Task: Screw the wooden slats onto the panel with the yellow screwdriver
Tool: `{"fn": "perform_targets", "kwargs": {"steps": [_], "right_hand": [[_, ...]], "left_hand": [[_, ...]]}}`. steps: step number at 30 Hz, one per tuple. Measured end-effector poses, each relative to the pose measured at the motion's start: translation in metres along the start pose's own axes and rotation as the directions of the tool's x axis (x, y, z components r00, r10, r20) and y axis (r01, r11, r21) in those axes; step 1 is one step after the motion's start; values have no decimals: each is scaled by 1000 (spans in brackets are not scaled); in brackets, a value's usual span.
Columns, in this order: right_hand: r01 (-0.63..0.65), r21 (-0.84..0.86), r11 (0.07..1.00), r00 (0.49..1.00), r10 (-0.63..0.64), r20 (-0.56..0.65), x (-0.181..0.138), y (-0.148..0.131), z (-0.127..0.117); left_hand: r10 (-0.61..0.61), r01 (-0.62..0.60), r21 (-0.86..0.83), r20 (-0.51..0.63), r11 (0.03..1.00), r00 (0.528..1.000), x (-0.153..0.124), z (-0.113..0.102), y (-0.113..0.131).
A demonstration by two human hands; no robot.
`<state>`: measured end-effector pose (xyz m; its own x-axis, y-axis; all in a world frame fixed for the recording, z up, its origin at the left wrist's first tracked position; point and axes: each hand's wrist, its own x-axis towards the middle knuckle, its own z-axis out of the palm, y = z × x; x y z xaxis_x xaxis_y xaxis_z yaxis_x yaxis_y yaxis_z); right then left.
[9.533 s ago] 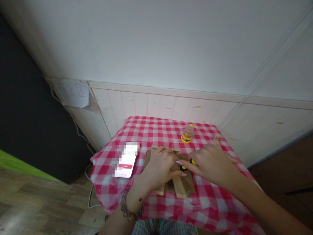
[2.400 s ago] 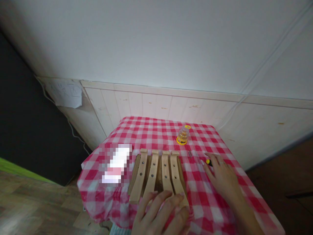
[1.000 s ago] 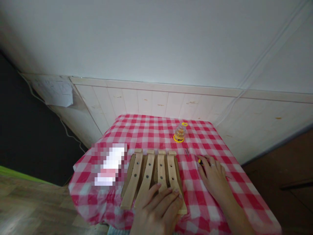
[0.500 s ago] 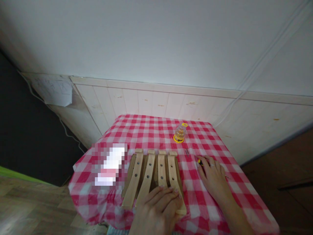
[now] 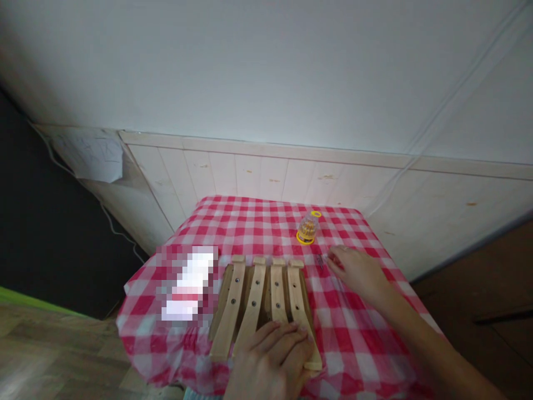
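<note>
A wooden rack (image 5: pixel 266 294) of four pale slats screwed onto darker crosspieces lies on the red-and-white checked tablecloth (image 5: pixel 258 228). My left hand (image 5: pixel 272 361) rests flat on its near end, fingers stretched out over the slats. To the right of the rack, my right hand (image 5: pixel 356 269) hovers low over the cloth with its fingers curled together. Its fingertips are right beside some small dark metal bits (image 5: pixel 320 261). Whatever those fingers hold is hidden. The yellow-and-black screwdriver is out of sight.
A small clear jar with a yellow base and lid (image 5: pixel 307 228) stands behind the rack near the table's far edge. A phone with a lit screen (image 5: pixel 187 283) lies at the left of the rack. White wall panelling (image 5: pixel 266 172) backs the table; a cable hangs down at its left.
My right hand has moved forward and left from over the screwdriver to the small metal bits, and its fingers have curled. My left hand stays on the rack.
</note>
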<state>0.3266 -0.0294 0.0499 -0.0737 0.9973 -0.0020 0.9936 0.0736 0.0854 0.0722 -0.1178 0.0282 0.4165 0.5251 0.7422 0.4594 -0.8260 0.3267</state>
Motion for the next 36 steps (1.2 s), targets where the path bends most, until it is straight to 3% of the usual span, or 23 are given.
{"fn": "perform_targets", "kwargs": {"steps": [3,8,16,18,20,22,25,32,36], "right_hand": [[10,-78,997,998,-5,60,19,-11,6],[59,-98,993,997,-54,51,28,-17,23],[71,-57,996,997,-72,-23,22,-11,8],[77,38,996,994,-74,-86,15,-10,2],[144,250,958,974,-92,-208,1,-14,-1],[292,436,851,935,-160,-316,-17,-24,-2],[471,518,714,877,-314,-364,-43,-43,1],[576,384,722,810,-442,-386,-54,-57,6],[625,60,778,734,-560,-385,-51,-54,9]], "left_hand": [[-1,1,-3,6,1000,1000,-2,2,-1],[14,-14,-13,3,1000,1000,-7,6,-3],[35,-35,0,-40,999,999,-5,8,-5],[50,-51,-1,-42,999,998,-5,9,-6],[55,-55,1,-48,998,997,-6,9,-7],[60,-61,1,-54,998,997,-6,9,-7],[72,-72,4,-52,997,996,-7,9,-7],[80,-80,12,-34,997,996,-8,10,-9],[86,-86,14,-12,996,996,-9,10,-9]]}}
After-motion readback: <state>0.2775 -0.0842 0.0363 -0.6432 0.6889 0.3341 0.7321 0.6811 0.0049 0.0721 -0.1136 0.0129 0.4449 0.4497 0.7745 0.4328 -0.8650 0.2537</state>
